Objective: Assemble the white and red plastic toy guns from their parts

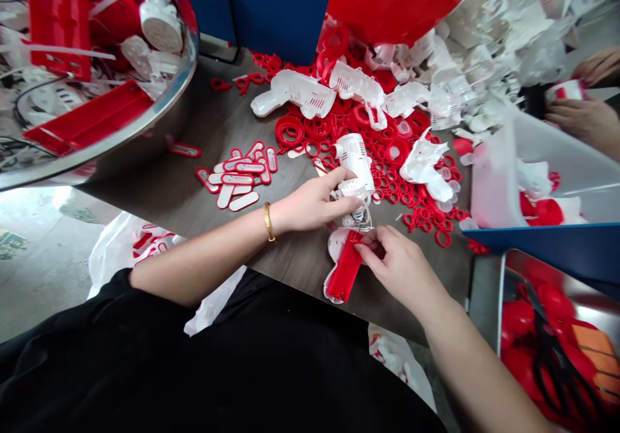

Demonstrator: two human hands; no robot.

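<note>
My left hand [320, 203], with a gold bangle at its wrist, is closed around a small white round part [349, 189] that has thin wires. A white perforated housing [355, 152] lies just beyond its fingers. My right hand [402, 262] pinches the upper end of a long red plastic piece [341, 276], perhaps with the wires, though its fingertips are partly hidden. That red piece lies on a white handle-shaped shell [334, 247] near the table's front edge. The wires run between the round part and the red piece.
Red rings [387, 178] and white shell halves [307, 94] heap up beyond my hands. Red-rimmed oval plates [237, 179] lie left, near a steel bowl [186, 74] of parts. At right are a translucent bin [494, 161], a co-worker's hands [588, 119], and black scissors [557, 355] in a metal tray.
</note>
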